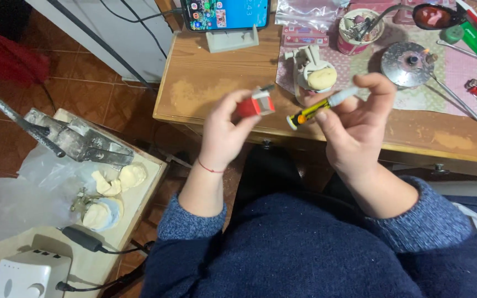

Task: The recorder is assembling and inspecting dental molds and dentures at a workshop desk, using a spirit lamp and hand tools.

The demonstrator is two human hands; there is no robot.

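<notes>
Seen from above, over the front edge of a wooden desk (216, 88), landmark for all that follows.

Left hand (224, 129) raised before the desk's front edge, fingers curled narrow and pinching a small red block with a white and grey end (256, 104); block gripped between thumb and fingertips (238, 99), its pale end poking out to the right, clear of the fingers. Thin red thread around the left wrist.

Right hand (354, 124) up just right of that, also before the desk's edge, fingers closed around a slim pen-like tool (322, 106) with a yellow and black tip and a pale barrel. Tool tilted, low tip toward the left, barrel passing under the thumb and index finger; tip free of the fingers and close to the red block, not touching it as far as can be told.

On the desk beyond the hands: a plaster cast on a mount (316, 74), a round metal burner with a small flame (408, 63), a cup of tools (360, 27), a phone on a stand (227, 14). Left of the desk, lower down, a side table (144, 182) with white plaster lumps (120, 179) and a metal hinged frame (78, 138).
</notes>
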